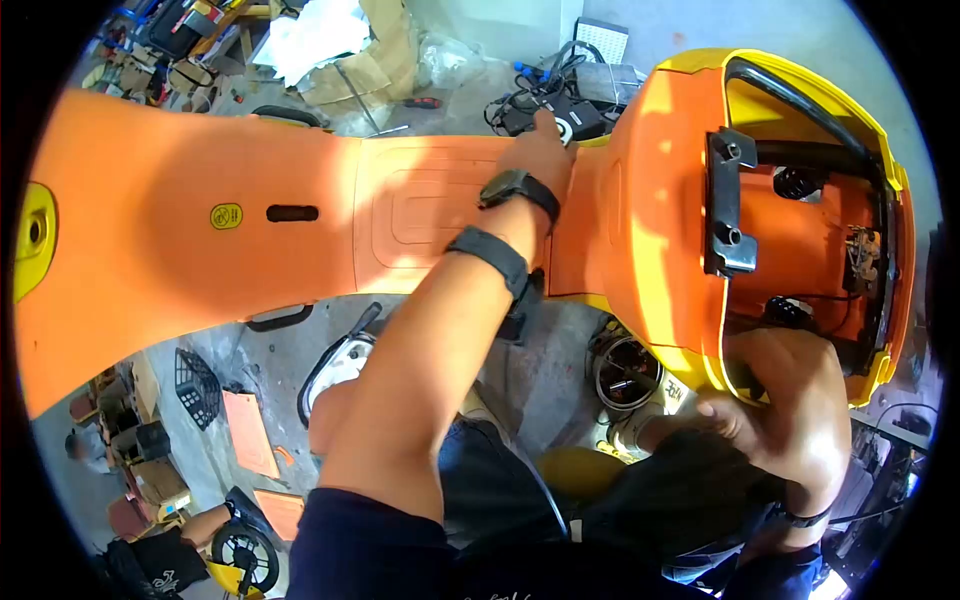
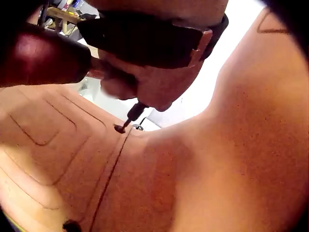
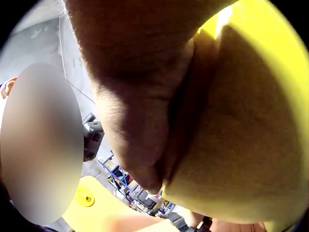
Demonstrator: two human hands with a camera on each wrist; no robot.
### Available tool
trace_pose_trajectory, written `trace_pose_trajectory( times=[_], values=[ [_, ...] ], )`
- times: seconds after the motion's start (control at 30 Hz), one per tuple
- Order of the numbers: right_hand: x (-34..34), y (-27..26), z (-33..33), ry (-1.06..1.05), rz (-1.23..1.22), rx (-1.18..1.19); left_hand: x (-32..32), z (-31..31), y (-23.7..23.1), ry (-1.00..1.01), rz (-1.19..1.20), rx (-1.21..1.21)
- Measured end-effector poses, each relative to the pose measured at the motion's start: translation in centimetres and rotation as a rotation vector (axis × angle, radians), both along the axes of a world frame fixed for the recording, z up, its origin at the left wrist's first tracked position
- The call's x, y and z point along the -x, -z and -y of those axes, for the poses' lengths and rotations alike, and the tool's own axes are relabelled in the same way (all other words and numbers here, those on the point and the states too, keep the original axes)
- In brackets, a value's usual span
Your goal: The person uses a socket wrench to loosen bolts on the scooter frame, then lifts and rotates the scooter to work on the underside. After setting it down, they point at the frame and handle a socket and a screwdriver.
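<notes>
A long orange shell spans the view, with a raised, open-topped section at the right edged by a yellow rim. My left hand reaches across it to the far edge beside the seam. In the left wrist view the left hand grips a screwdriver, its dark shaft pointing down to a hole at the seam's end; its handle is hidden. My right hand holds the near yellow wall, thumb outside and fingers bent over into the cavity. In the right wrist view the thumb lies along the yellow wall.
A black bracket and a bar cross the cavity. Beyond the shell are cables with a black box and a cardboard box. A bucket, black grille and orange panel sit nearer. Another person's leg shows lower left.
</notes>
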State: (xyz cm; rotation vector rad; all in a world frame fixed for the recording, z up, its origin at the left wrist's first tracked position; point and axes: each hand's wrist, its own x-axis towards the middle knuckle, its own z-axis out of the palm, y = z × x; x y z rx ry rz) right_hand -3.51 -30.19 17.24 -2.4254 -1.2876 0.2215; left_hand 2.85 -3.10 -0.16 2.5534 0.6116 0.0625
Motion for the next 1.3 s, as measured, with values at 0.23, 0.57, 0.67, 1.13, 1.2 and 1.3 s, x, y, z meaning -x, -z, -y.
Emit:
trace_pose_trajectory(
  times=[0.23, 0.57, 0.67, 1.13, 1.2, 1.3],
  values=[
    [0.0, 0.0, 0.1, 0.023, -0.033, 0.019, -0.1, -0.7, 1.1, 0.204, 0.023, -0.076],
    [-0.6, -0.1, 0.0, -0.049, 0.016, 0.086, -3.5, -7.8, -0.9, 0.973, -0.060, -0.353],
    [-0.7, 0.3, 0.7, 0.016, -0.170, 0.097, -5.7, -8.5, -2.1, 1.206, -0.276, -0.451],
    [-0.5, -0.4, 0.1, -0.046, -0.088, -0.019, 0.6, -0.6, 1.9, 0.026, 0.127, 0.017],
    [-0.4, -0.6, 0.3, -0.026, -0.133, -0.008, 0.4, 1.1, 1.6, -0.069, 0.117, 0.081],
    [-0.5, -0.4, 0.4, -0.049, -0.115, -0.023, -0.4, 2.4, 1.1, -0.098, 0.053, 0.071]
  ],
)
